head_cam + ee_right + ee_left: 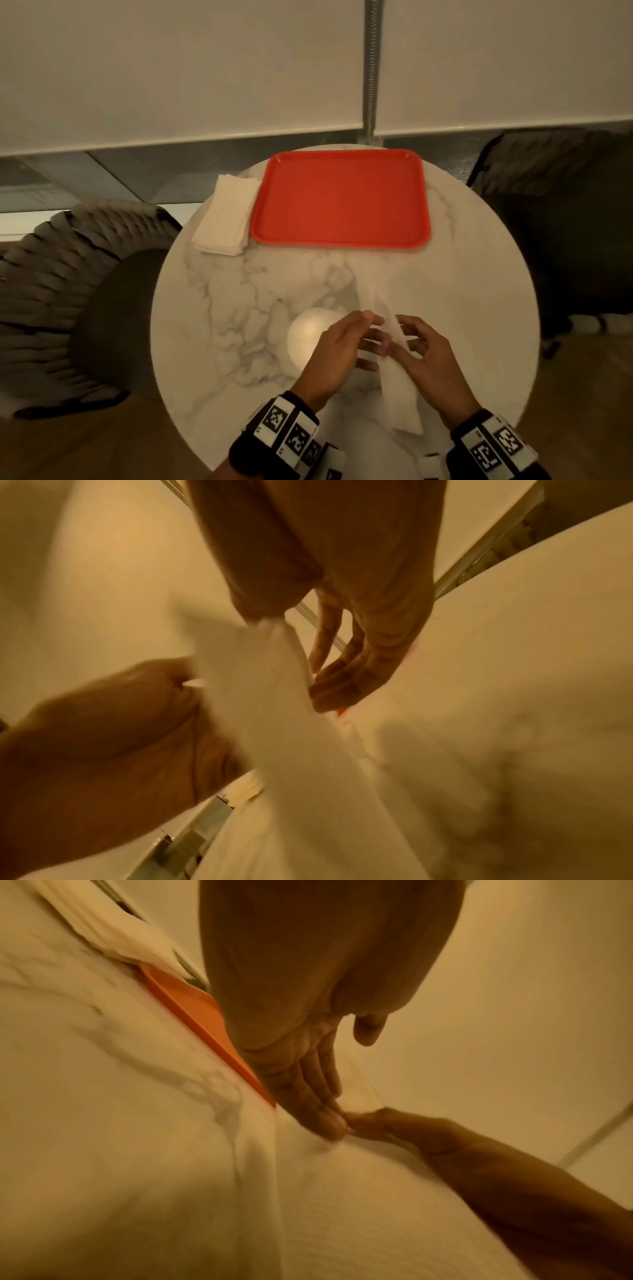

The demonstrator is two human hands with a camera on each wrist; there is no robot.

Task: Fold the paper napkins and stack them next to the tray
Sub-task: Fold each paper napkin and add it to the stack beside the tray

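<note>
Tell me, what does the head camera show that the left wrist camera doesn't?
Only the head view shows the whole round marble table, the full red tray, the woven chairs and both marker wristbands. Only the left wrist view shows the left hand from underneath, its fingertips meeting the right hand's. Both show the napkin held between the hands, the tray's edge and the napkin stack beside it.

On the table (219, 335), the napkin stack (224, 214) lies left of the tray (340, 198), touching it.
</note>
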